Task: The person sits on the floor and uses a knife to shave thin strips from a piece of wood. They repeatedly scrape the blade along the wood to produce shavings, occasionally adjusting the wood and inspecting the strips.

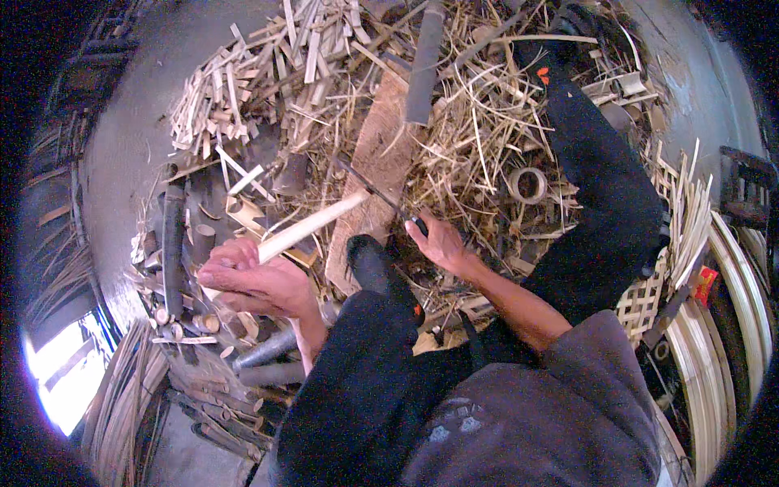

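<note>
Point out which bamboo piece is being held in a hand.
The long pale bamboo stick, gripped by the left hand with the knife blade at its far end; the other strips lie loose in the pile.

I'm looking at a bamboo craft workshop: pale split bamboo strips [243,81] heaped upper left, woven bamboo lattice panel [645,296] at right.

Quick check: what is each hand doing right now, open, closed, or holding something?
Left hand: closed around a pale split bamboo stick.
Right hand: closed on the dark handle of a long thin knife.
</note>
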`<state>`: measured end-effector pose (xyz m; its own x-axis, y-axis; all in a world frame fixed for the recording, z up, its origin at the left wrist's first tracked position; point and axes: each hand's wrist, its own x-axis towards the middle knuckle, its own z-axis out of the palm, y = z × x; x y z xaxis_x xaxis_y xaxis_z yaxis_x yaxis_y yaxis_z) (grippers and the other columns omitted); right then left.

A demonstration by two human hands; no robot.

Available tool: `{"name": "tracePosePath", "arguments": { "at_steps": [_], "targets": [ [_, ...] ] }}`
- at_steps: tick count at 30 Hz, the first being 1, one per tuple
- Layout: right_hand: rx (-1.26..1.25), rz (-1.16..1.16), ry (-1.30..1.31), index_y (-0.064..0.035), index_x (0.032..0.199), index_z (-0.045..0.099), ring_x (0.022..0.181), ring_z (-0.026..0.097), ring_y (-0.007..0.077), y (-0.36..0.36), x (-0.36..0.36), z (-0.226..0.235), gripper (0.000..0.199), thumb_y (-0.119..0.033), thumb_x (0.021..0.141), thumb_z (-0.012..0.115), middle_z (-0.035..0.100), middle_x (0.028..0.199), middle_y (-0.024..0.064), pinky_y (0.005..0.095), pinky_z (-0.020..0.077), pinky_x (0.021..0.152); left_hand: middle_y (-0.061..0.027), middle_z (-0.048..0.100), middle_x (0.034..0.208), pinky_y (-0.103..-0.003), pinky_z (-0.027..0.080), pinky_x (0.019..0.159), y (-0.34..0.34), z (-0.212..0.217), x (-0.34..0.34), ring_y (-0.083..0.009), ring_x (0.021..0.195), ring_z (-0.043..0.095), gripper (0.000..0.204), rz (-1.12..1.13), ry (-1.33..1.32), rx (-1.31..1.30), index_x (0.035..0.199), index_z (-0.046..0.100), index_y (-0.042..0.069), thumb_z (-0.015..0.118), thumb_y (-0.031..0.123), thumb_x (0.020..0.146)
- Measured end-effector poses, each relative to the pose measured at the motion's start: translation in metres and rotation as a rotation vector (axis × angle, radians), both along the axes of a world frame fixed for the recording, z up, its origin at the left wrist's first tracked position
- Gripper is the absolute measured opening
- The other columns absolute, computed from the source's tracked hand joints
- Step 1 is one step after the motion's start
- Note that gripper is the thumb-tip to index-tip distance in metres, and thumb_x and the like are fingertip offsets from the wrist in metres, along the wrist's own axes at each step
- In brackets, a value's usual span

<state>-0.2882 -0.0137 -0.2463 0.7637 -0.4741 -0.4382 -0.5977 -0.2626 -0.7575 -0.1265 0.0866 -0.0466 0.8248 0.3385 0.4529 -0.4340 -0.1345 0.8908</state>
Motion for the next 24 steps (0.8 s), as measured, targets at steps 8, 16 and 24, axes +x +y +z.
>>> {"name": "tracePosePath", "arguments": {
  "at_steps": [8, 16, 24],
  "targets": [
    [0.009, -0.033, -0.240, -0.0004, 0.096, 0.056, 0.055, 0.056, 0.0232, 0.009, -0.040, -0.042, 0.053, -0.053, 0.093, 0.046, 0.057, 0.068, 0.0093, 0.0364, 0.0440, 0.052, 0.0006, 0.041, 0.072, -0.024, 0.033, 0.065, 0.003, 0.002, 0.043, -0.0097, 0.068, 0.038, 0.042, -0.345, 0.017, -0.437, 0.095, 0.052, 0.001, 0.039, 0.041, 0.100],
    [0.313, -0.041, 0.062, -0.0045, 0.106, 0.061, 0.076, 0.063, 0.0231, -0.010, -0.033, 0.038, 0.048, -0.049, 0.089, 0.055, 0.067, 0.086, 0.0102, 0.0368, 0.0493, 0.072, -0.0133, 0.064, 0.091, -0.030, 0.047, 0.074, 0.006, 0.017, 0.042, -0.0138, 0.080, 0.059, 0.025, -0.368, 0.095, -0.181, 0.110, 0.049, 0.002, 0.049, 0.024, 0.098],
    [0.182, 0.035, -0.382, 0.0016, 0.129, 0.046, 0.087, 0.063, 0.0209, -0.008, -0.031, 0.155, 0.049, -0.022, 0.088, 0.058, 0.065, 0.103, 0.0133, 0.0338, 0.0486, 0.081, -0.0074, 0.059, 0.092, -0.027, 0.043, 0.080, 0.014, 0.020, 0.010, -0.0118, 0.086, 0.053, 0.035, -0.616, 0.301, 0.204, 0.117, 0.051, -0.003, 0.040, 0.026, 0.101]
  ]
}}
